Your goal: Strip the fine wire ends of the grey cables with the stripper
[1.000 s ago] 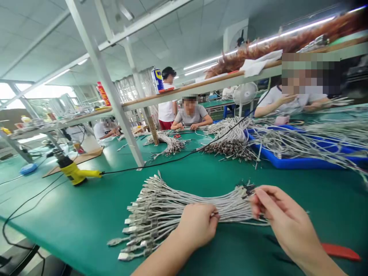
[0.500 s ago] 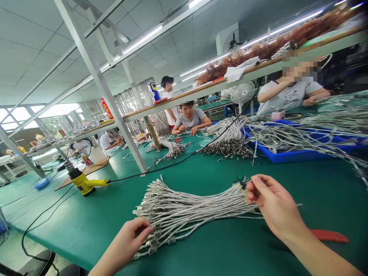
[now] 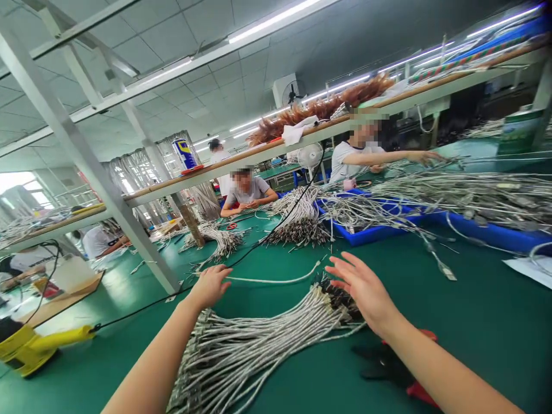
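Note:
A thick bundle of white braided cables (image 3: 259, 351) lies on the green table, metal connectors at its left end and dark wire ends at its right. Beyond it a single white cable (image 3: 276, 281) lies crosswise. My left hand (image 3: 210, 287) is over this cable's left end, thumb and fingers apart. The cable shows between them, but whether they touch it is hard to see. My right hand (image 3: 362, 293) is open, fingers spread, just above the bundle's dark ends and apart from the cable's right tip. Under my right forearm is a red-and-black hand tool (image 3: 420, 394), partly hidden.
A yellow heat gun (image 3: 38, 348) lies at left, its black cord crossing the table. A shelf post (image 3: 129, 236) stands behind it. Farther back are more cable bundles (image 3: 297, 215) and blue trays (image 3: 366, 234) heaped with cables. Several co-workers sit across the table.
Both hands moved away from the bundle's ends. A single cable now lies beyond the bundle, and my right hand has opened. The view turned right; a co-worker's arm at right now reaches out.

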Action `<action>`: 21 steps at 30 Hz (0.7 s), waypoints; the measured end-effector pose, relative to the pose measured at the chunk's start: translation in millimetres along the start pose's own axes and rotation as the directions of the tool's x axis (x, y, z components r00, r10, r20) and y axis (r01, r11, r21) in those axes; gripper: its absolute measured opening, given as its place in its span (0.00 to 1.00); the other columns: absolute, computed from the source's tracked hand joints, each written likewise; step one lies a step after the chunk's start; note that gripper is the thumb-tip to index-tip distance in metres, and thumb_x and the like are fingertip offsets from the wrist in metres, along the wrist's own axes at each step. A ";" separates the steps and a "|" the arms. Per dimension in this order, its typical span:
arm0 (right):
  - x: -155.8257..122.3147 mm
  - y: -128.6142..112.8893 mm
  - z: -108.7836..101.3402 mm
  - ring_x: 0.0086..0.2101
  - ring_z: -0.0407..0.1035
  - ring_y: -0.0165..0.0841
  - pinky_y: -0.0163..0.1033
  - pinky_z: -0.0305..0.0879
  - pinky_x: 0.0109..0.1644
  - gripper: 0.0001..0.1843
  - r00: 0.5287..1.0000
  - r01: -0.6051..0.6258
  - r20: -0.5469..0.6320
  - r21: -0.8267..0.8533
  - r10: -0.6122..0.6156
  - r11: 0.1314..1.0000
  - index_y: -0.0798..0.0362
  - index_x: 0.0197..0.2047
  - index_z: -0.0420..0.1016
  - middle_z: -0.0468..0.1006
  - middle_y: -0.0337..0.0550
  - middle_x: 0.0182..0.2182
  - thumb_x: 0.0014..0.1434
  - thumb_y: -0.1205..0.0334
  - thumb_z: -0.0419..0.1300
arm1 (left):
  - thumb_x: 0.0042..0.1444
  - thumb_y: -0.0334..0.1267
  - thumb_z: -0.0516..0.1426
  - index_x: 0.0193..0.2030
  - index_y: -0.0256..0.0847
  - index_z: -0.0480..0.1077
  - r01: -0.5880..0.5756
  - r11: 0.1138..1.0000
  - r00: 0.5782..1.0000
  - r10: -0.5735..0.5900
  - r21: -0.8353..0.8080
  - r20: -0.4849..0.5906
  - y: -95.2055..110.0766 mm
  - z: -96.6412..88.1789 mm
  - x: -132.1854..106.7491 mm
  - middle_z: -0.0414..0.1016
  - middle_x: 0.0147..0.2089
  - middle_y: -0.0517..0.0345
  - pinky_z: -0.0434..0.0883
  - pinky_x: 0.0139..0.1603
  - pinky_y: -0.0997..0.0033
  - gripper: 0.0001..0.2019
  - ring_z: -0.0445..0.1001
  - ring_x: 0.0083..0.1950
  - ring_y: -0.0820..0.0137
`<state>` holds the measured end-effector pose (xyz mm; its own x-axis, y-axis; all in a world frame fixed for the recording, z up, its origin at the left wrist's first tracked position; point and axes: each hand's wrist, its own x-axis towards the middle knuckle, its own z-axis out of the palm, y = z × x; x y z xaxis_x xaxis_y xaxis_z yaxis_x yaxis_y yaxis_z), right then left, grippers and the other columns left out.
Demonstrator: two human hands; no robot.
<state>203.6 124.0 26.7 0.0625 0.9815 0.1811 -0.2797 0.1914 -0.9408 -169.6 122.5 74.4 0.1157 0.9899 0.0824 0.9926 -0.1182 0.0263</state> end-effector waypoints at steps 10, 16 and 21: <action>-36.7 24.6 14.8 0.56 0.64 0.49 0.58 0.51 0.65 0.18 0.856 0.334 0.512 -0.449 -0.068 0.828 0.54 0.51 0.77 0.75 0.53 0.53 0.59 0.57 0.57 | 0.64 0.41 0.56 0.56 0.38 0.67 0.046 0.999 0.984 -0.051 0.029 0.169 -23.2 52.4 -15.0 0.68 0.58 0.47 0.70 0.54 0.49 0.16 0.70 0.55 0.59; -46.8 44.6 20.7 0.64 0.51 0.50 0.62 0.43 0.68 0.26 0.714 0.609 0.696 -0.668 0.070 0.428 0.55 0.63 0.67 0.61 0.51 0.64 0.64 0.56 0.52 | 0.64 0.42 0.56 0.51 0.36 0.69 0.131 0.988 0.957 -0.147 0.081 0.249 -50.7 26.0 -40.7 0.72 0.52 0.49 0.72 0.50 0.54 0.13 0.73 0.49 0.62; -44.4 41.8 22.9 0.63 0.54 0.50 0.61 0.48 0.67 0.25 0.711 0.626 0.697 -0.688 0.092 0.368 0.54 0.62 0.69 0.63 0.50 0.63 0.64 0.56 0.52 | 0.64 0.42 0.56 0.51 0.36 0.70 0.212 0.969 0.933 -0.240 0.129 0.269 -55.5 19.8 -64.0 0.73 0.50 0.50 0.73 0.48 0.56 0.14 0.74 0.47 0.63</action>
<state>167.2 88.5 -14.2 -0.6489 0.7215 0.2415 0.5951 0.6791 -0.4298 -231.4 67.3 47.9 -0.1209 0.9728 -0.1977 0.9907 0.1056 -0.0860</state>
